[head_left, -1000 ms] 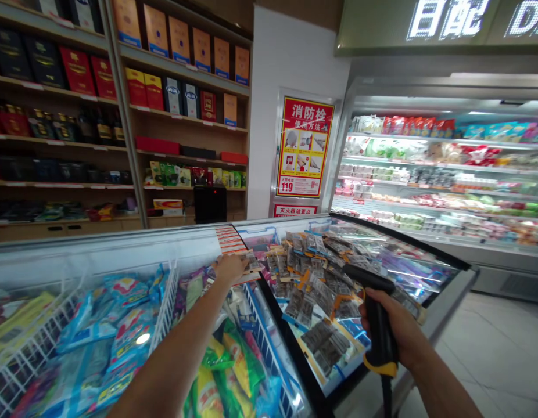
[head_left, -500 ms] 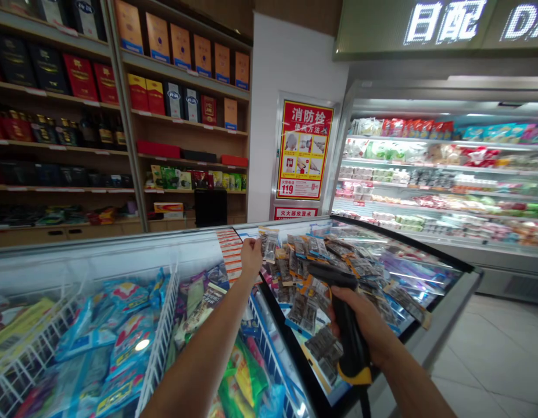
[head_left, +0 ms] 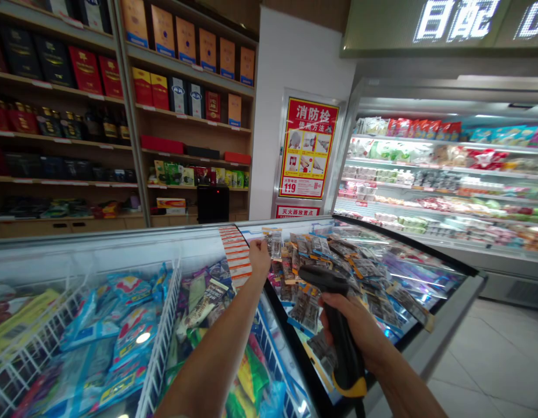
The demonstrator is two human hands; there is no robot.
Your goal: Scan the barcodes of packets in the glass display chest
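My left hand [head_left: 260, 256] reaches to the far left side of a pile of small packets, its fingers closed at the edge of one clear packet [head_left: 275, 242] with dark contents. The fingertips are partly hidden. My right hand [head_left: 354, 322] is wrapped round the grip of a black and yellow barcode scanner [head_left: 325, 280]. The scanner's head points left and away, over the heaped packets [head_left: 306, 305] of dark snacks with blue and orange edges. They lie on the glass lid of a chest freezer [head_left: 452, 293].
Left of the lid, white wire baskets [head_left: 162, 325] hold blue bags [head_left: 133, 337] and other frozen packs. A strip of orange-and-white labels [head_left: 235, 252] lies near my left hand. Behind stand shelves of boxes [head_left: 186, 96], a red fire-hydrant poster [head_left: 309, 148] and a lit chilled display [head_left: 447, 180].
The view has shifted slightly, so the background sits a little further right. My left hand has edged right against the packet. The scanner has moved a little left, still in my right hand.
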